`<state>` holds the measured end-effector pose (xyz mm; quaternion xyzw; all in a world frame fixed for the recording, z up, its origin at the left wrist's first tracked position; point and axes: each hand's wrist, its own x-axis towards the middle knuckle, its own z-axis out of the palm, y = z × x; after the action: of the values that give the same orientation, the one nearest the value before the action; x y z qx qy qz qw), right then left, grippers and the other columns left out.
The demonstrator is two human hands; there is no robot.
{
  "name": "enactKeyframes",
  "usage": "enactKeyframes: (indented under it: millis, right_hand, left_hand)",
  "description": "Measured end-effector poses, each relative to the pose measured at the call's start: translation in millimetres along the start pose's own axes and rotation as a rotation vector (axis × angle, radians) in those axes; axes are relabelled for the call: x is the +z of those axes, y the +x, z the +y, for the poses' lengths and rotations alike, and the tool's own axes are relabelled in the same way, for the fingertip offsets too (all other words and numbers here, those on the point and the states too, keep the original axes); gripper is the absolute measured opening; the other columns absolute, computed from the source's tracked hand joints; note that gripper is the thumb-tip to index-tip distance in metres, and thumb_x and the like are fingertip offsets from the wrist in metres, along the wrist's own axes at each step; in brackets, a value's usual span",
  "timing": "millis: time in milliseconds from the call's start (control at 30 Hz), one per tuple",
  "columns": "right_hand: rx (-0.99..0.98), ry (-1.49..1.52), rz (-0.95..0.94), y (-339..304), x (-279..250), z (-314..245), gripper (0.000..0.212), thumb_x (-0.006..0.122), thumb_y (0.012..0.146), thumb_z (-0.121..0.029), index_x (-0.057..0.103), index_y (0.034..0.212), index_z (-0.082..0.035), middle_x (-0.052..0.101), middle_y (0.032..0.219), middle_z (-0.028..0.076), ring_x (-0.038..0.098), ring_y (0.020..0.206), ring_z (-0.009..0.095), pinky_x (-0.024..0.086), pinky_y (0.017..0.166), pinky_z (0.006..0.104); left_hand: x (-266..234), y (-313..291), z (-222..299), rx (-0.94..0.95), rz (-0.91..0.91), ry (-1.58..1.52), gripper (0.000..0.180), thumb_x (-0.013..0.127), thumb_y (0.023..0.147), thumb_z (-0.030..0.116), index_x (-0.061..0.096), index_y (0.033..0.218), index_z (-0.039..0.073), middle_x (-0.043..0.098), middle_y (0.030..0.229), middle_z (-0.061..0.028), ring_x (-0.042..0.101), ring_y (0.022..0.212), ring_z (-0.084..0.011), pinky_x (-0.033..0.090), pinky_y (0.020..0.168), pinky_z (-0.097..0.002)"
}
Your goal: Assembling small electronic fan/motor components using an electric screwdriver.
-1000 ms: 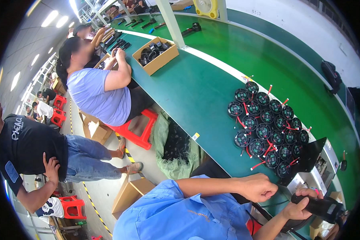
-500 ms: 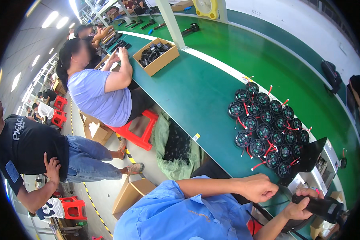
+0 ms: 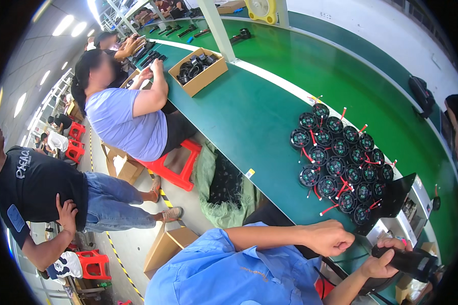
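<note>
At the table's near edge, my left hand (image 3: pixel 332 238) is closed in a fist, knuckles up. Whether anything is inside its fingers is hidden. Further right, my right hand (image 3: pixel 381 264) grips a black cylindrical tool (image 3: pixel 411 263), which points away to the right and blurs into the dark rim. Just beyond my left hand lies a cluster of round black motor-like parts (image 3: pixel 336 166) with green circuit boards and red wires. A black plate (image 3: pixel 392 201) leans on a white metal fixture (image 3: pixel 417 203) above my right hand.
The green bench (image 3: pixel 229 122) runs off to the far left beside a green conveyor belt (image 3: pixel 310 66). A cardboard box (image 3: pixel 198 76) of black parts stands by a seated co-worker in lilac (image 3: pixel 127 119). A person in black (image 3: pixel 40 188) stands at left. A green sack (image 3: pixel 224 193) sits below the bench.
My two hands and the black tool stay almost still. The seated co-worker's hands have shifted slightly.
</note>
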<state>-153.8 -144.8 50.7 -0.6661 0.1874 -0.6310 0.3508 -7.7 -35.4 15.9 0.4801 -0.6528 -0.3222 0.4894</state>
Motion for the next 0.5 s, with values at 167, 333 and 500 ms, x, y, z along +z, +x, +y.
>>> enactKeyframes:
  millis: [167, 333, 500]
  right_hand:
    - [0.001, 0.015, 0.01, 0.3, 2.0, -1.0, 0.054, 0.052, 0.087, -0.024, 0.029, 0.119, 0.014, 0.051, 0.074, 0.01, 0.047, 0.059, 0.017, 0.043, 0.059, 0.0287]
    - [0.008, 0.034, 0.012, 0.4, 3.3, -3.4, 0.056, 0.052, 0.087, -0.024, 0.028, 0.123, 0.013, 0.051, 0.075, 0.01, 0.047, 0.06, 0.016, 0.042, 0.058, 0.0287]
    - [0.011, 0.04, 0.006, -1.3, 0.9, -1.8, 0.057, 0.052, 0.087, -0.023, 0.028, 0.125, 0.013, 0.051, 0.076, 0.01, 0.047, 0.061, 0.016, 0.042, 0.058, 0.0285]
  left_hand:
    - [0.0, 0.3, -0.1, -0.003, -0.004, 0.002, 0.011, 0.058, 0.069, 0.006, 0.048, 0.069, 0.006, 0.048, 0.052, -0.0092, 0.051, 0.051, -0.0321, 0.034, 0.047, -0.0415]
    - [0.8, 0.1, -0.2, -0.008, -0.004, 0.009, 0.011, 0.058, 0.069, 0.006, 0.048, 0.069, 0.006, 0.048, 0.052, -0.009, 0.051, 0.05, -0.0319, 0.034, 0.046, -0.0412]
    - [2.1, 0.0, -0.6, -0.009, 0.001, 0.0, 0.011, 0.058, 0.069, 0.006, 0.048, 0.069, 0.007, 0.048, 0.052, -0.0088, 0.051, 0.05, -0.0315, 0.034, 0.046, -0.0411]
